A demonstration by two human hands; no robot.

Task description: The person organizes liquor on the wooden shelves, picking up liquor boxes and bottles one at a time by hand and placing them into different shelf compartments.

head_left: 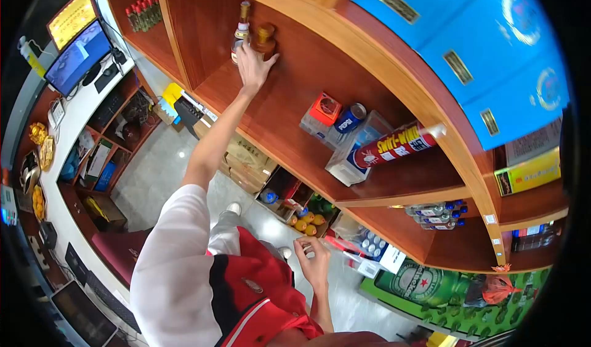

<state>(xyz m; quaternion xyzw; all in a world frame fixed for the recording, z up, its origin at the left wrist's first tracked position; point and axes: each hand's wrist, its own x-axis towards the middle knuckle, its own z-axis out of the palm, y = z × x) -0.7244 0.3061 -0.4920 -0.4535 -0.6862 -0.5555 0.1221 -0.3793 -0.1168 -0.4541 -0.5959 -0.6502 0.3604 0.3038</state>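
Note:
My left hand (254, 70) reaches up into a wooden shelf compartment, its thumb spread away from its fingers. The fingers overlap a dark bottle (240, 34) with a gold top and pale label. Beside it stands a squat amber bottle (265, 39), partly behind the hand; whether the hand touches either bottle I cannot tell. Low in front of my body, my right hand (314, 262) has its fingers curled in toward the thumb, with nothing visible in them.
The same shelf (295, 57) holds a red box (325, 108), a blue can (350, 118) and a red spray can (394, 147). Blue boxes (455, 51) sit above. Cartons (246, 159) and a crate of yellow fruit (308, 222) are below. A counter with monitors (79, 57) runs along the left.

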